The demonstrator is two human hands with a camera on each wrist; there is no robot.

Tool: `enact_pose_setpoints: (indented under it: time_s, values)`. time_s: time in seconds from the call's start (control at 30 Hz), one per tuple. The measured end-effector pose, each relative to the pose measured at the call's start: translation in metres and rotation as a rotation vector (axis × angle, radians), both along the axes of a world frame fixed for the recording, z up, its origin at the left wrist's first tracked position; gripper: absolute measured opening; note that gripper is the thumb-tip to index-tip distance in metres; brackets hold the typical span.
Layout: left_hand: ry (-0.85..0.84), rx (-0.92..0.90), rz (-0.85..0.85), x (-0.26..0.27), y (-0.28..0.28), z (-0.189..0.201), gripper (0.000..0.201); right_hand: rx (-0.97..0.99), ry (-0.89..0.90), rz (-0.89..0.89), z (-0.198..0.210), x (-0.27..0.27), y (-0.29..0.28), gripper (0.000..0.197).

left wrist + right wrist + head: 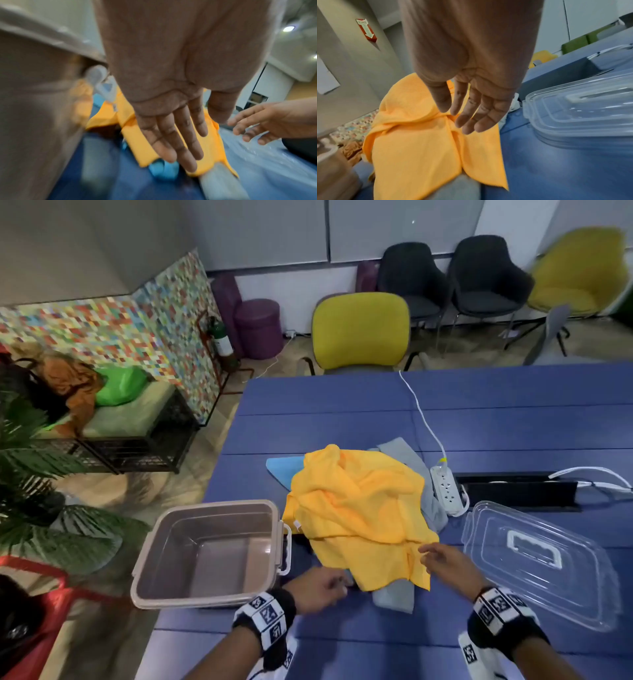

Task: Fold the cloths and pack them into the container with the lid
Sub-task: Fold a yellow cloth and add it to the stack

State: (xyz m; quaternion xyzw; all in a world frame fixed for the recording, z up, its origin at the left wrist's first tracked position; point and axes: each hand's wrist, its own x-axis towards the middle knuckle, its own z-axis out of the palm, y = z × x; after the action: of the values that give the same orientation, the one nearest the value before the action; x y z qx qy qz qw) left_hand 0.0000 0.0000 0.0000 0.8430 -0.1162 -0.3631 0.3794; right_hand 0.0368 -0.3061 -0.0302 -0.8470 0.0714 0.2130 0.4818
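Observation:
A crumpled yellow cloth (359, 508) lies on top of a pile on the blue table (496, 419), covering a grey cloth (394, 594) and a light blue cloth (284, 469). The beige container (209, 549) stands empty at the pile's left. Its clear lid (537, 559) lies to the right. My left hand (322, 583) hovers at the pile's near left edge, fingers straight and holding nothing, as the left wrist view shows (173, 136). My right hand (442, 559) is over the yellow cloth's near right corner, fingers relaxed and empty (471, 112).
A white power strip (445, 489) with cables lies just behind the pile, beside a black cable slot (517, 491) in the table. A yellow chair (359, 330) stands at the far table edge. A plant (34, 491) and a red crate (30, 611) sit on the left.

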Motion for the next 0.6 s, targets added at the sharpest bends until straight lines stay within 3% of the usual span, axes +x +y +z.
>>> enact_pose_setpoints:
  time_s: [0.1,0.2,0.33,0.5,0.6]
  values:
    - [-0.162,-0.039,0.056,0.045,-0.013,0.014,0.024,-0.075,-0.044,-0.099,0.001,0.034,0.011,0.016]
    - [-0.359,0.064,0.008,0.078,-0.022,0.030,0.022,-0.120,-0.049,-0.119,0.003,0.053,0.027,0.018]
    - [-0.546,0.202,-0.160,0.093,-0.042,0.031,0.030,0.165,0.125,-0.362,0.009,0.052,0.050,0.034]
    - [-0.631,0.419,-0.302,0.075,-0.069,0.018,0.059,0.382,-0.208,-0.268,0.056,0.017,0.070,0.015]
    - [-0.726,0.493,-0.189,0.062,-0.069,0.015,0.046,0.468,-0.315,-0.226,0.094,-0.010,0.053,0.028]
